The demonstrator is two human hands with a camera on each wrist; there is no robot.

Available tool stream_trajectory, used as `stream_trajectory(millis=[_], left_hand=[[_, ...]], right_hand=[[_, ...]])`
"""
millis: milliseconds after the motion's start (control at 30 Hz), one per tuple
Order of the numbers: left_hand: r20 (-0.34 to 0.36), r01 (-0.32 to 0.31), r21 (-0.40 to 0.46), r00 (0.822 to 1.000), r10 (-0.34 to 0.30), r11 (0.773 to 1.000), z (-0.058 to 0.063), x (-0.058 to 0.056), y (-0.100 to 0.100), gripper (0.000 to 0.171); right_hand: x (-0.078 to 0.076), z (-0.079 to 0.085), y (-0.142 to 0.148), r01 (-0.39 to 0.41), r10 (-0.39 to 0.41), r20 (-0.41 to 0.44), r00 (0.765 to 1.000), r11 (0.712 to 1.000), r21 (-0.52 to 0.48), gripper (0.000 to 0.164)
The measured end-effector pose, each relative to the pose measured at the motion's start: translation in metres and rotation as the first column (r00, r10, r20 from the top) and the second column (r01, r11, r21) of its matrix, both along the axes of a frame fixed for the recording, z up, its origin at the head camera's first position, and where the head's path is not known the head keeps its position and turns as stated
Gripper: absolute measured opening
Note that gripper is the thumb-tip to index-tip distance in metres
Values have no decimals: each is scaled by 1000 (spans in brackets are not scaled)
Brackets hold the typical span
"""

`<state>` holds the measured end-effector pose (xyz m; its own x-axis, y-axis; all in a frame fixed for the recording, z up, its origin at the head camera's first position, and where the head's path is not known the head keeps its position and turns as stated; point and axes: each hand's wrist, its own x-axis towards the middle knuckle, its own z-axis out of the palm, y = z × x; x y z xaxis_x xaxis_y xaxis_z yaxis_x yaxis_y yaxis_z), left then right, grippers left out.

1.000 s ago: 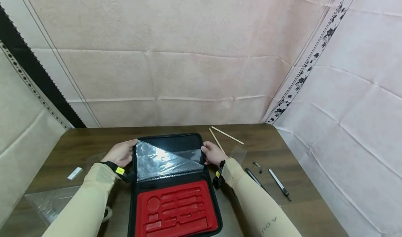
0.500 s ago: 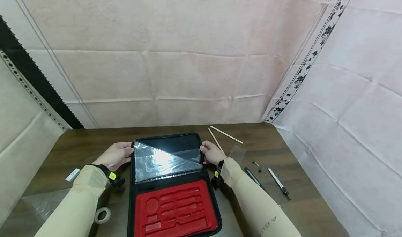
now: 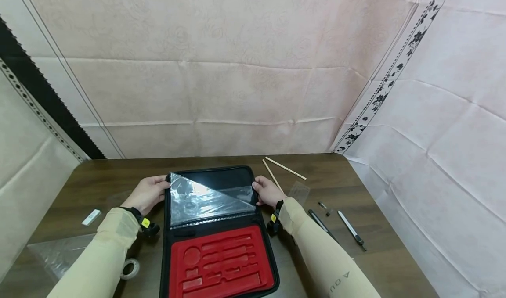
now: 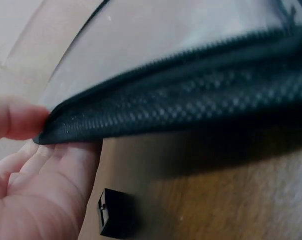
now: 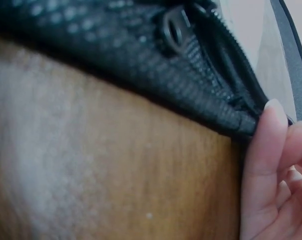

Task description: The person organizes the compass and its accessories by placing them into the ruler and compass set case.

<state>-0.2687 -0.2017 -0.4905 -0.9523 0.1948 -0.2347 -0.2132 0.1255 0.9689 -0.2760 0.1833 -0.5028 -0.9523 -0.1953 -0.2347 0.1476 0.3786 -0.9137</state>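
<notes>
A black zippered case point(image 3: 221, 174) lies unfolded on the wooden table, its upper half slightly off the tabletop at the edges. A clear plastic pocket point(image 3: 195, 206), cut diagonally, covers part of that upper half. The lower half holds a red moulded tray point(image 3: 226, 263) with shaped recesses. My left hand point(image 3: 147, 194) pinches the case's upper left edge, thumb above and fingers below, as the left wrist view shows. At the upper right edge, my right hand point(image 3: 269, 192) pinches the rim between thumb and fingers. A zipper pull point(image 5: 175, 32) hangs near it in the right wrist view.
Left of the case lie a small white block point(image 3: 91, 217), a clear plastic bag point(image 3: 59, 255) and a tape roll point(image 3: 130, 268). To the right are two thin wooden sticks point(image 3: 286, 168), a clear plastic piece point(image 3: 299, 192), a black pen-like tool point(image 3: 322, 225) and a white-and-black one point(image 3: 351, 229).
My left hand has shifted slightly left and resettled its hold on the case's edge. The tape roll has come out from behind the left sleeve. The right hand stays put.
</notes>
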Motion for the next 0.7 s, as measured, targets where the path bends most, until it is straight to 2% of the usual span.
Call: stream_trajectory(millis=[100, 167, 333, 700], left_hand=[[20, 0, 114, 1000, -2, 994, -1, 0, -2, 51], [31, 3, 138, 1000, -7, 990, -2, 0, -3, 53], [44, 0, 47, 999, -2, 999, -2, 1, -2, 58], [37, -97, -99, 994, 101, 990, -4, -4, 11, 52]], right_hand=[[0, 0, 0, 4, -4, 0, 1000, 1000, 0, 15], [0, 1, -1, 8, -8, 2, 1000, 1000, 5, 15], [1, 1, -1, 9, -9, 2, 1000, 1000, 7, 16], [-1, -1, -1, 5, -5, -10, 1000, 1000, 27, 16]])
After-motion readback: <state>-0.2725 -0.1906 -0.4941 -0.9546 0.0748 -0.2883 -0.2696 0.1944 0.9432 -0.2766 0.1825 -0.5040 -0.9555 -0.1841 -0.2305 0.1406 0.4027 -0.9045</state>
